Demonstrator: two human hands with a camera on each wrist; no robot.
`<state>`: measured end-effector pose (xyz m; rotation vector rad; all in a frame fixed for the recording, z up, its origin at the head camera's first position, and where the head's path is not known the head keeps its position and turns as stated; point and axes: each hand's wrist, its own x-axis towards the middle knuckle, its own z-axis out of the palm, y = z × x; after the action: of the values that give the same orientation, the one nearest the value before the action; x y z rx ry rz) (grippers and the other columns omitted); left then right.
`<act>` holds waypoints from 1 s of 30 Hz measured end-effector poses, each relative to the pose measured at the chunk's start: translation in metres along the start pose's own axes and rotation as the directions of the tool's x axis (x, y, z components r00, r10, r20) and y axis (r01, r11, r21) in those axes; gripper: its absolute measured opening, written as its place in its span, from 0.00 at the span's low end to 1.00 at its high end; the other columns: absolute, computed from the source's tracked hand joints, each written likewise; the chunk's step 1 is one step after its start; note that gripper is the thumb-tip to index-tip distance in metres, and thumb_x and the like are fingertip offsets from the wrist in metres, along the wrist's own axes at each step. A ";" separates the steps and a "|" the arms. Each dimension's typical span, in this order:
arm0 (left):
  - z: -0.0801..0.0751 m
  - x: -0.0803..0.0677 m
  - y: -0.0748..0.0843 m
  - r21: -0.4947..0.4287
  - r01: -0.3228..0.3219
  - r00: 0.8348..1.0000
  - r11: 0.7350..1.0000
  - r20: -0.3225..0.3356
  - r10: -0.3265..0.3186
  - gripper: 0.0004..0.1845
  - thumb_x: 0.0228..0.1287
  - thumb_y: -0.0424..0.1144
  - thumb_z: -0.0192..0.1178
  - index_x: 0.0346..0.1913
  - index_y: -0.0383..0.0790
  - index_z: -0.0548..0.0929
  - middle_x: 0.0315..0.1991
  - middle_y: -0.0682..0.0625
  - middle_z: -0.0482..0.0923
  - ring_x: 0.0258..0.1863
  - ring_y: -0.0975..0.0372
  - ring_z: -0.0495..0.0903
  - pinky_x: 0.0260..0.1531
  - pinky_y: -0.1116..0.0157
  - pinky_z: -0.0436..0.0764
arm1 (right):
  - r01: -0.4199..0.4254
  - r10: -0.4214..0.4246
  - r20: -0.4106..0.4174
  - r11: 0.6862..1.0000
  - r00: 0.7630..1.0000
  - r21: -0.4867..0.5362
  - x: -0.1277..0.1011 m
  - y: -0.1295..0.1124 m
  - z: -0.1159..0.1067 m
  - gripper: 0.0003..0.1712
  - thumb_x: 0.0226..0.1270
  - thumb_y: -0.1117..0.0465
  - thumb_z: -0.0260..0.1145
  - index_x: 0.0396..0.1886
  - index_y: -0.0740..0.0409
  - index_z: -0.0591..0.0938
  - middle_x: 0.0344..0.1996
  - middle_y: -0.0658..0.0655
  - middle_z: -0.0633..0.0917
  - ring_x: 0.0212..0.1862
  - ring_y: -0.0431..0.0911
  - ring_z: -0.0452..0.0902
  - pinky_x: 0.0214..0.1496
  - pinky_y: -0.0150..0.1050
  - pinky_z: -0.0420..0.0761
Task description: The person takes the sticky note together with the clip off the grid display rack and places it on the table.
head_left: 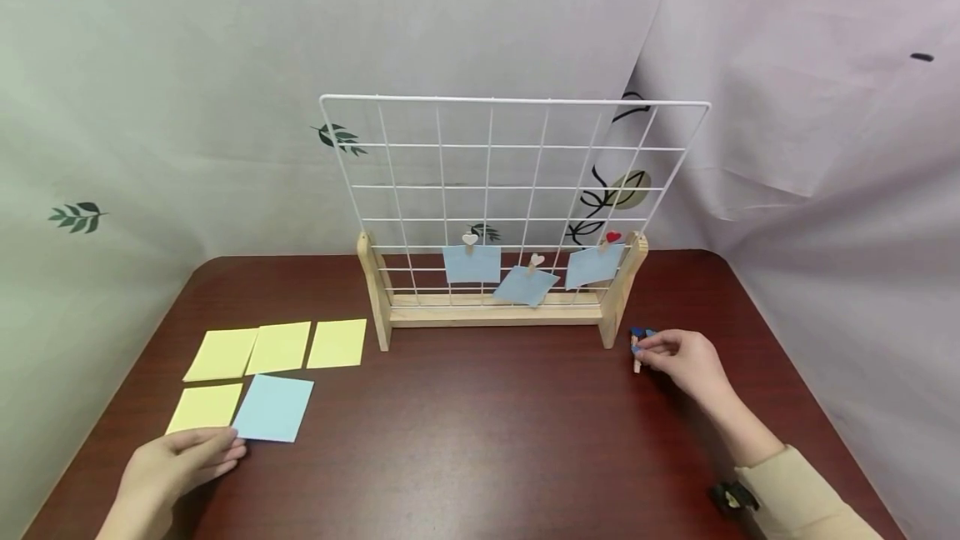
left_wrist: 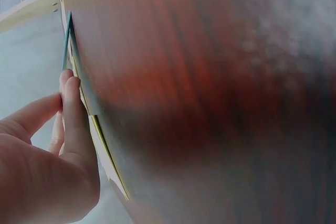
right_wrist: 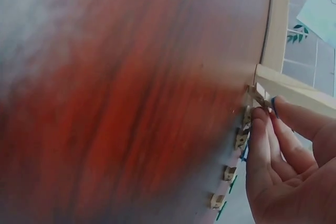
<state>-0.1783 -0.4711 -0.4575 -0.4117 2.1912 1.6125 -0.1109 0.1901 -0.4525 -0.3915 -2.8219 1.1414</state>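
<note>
At the lower left of the head view my left hand (head_left: pixel 176 465) pinches a corner of a light blue sticky note (head_left: pixel 274 408) between thumb and fingers. The left wrist view shows that note (left_wrist: pixel 67 40) edge-on, held above the table. To the right of the grid rack, my right hand (head_left: pixel 690 365) pinches a small wooden clothespin (right_wrist: pixel 261 95) with a blue decoration. More small clothespins (right_wrist: pixel 230 173) lie on the table under and beside that hand, some with green decorations. In the head view my fingers hide most of them.
A white wire grid (head_left: pixel 491 146) on a wooden stand (head_left: pixel 495 317) stands at the back centre. Three blue notes (head_left: pixel 472 265) hang low on it, clipped with heart clothespins (head_left: pixel 613 237). Several yellow notes (head_left: pixel 277 348) lie at the left. Fabric hangs behind the table.
</note>
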 end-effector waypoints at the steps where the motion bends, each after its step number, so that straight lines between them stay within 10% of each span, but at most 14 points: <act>1: 0.000 0.000 0.000 0.007 0.001 1.000 1.000 0.000 -0.001 0.09 0.77 0.33 0.63 0.46 0.27 0.87 0.29 0.56 0.92 0.31 0.68 0.92 0.38 0.69 0.92 | 0.002 -0.002 0.002 1.000 1.000 -0.014 -0.001 0.000 -0.001 0.09 0.65 0.65 0.78 0.42 0.67 0.92 0.31 0.60 0.94 0.27 0.28 0.82 0.30 0.28 0.81; 30: -0.003 -0.006 0.004 0.270 -0.084 0.993 0.959 -0.060 0.104 0.22 0.76 0.35 0.66 0.54 0.13 0.82 0.29 0.57 0.92 0.28 0.73 0.90 0.34 0.72 0.90 | 0.026 -0.031 -0.024 0.985 0.999 -0.171 0.000 0.001 -0.001 0.09 0.61 0.60 0.82 0.37 0.62 0.94 0.31 0.58 0.93 0.30 0.42 0.84 0.29 0.33 0.77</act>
<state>-0.1755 -0.4724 -0.4502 -0.2961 2.4753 1.3384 -0.1102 0.1917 -0.4522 -0.3729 -2.9015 0.8844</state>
